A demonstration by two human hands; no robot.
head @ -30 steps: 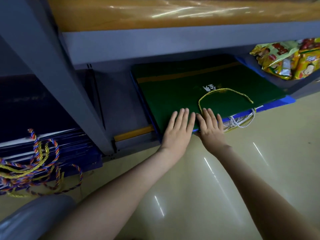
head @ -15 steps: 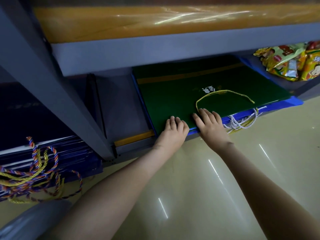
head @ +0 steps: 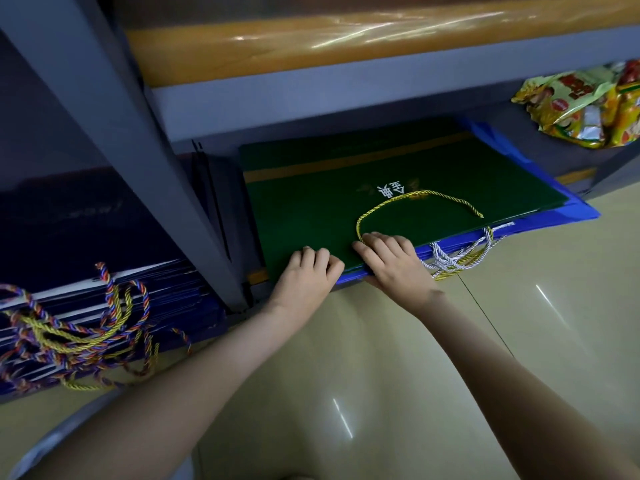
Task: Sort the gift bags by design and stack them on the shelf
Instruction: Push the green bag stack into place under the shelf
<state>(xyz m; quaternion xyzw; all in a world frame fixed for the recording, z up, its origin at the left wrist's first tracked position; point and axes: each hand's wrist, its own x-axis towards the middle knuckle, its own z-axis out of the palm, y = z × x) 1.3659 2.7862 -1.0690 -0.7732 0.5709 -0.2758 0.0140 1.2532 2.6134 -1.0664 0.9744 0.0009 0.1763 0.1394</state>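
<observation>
I see the green gift bag (head: 381,209) lying flat atop the blue bags (head: 575,213) on the bottom shelf (head: 540,150). The left hand (head: 306,275) curls its fingers over the bag's near edge. The right hand (head: 394,266) pinches that edge just beside it, thumb seemingly under the stack. A yellow cord handle (head: 419,195) loops across the top.

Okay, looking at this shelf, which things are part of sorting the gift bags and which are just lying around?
Part of the job: green gift bag, with left hand and right hand gripping its front edge; blue bags under it; navy bags in the left bay; shelf.
Just lying about: snack packets at right; orange sheet on the level above.
</observation>
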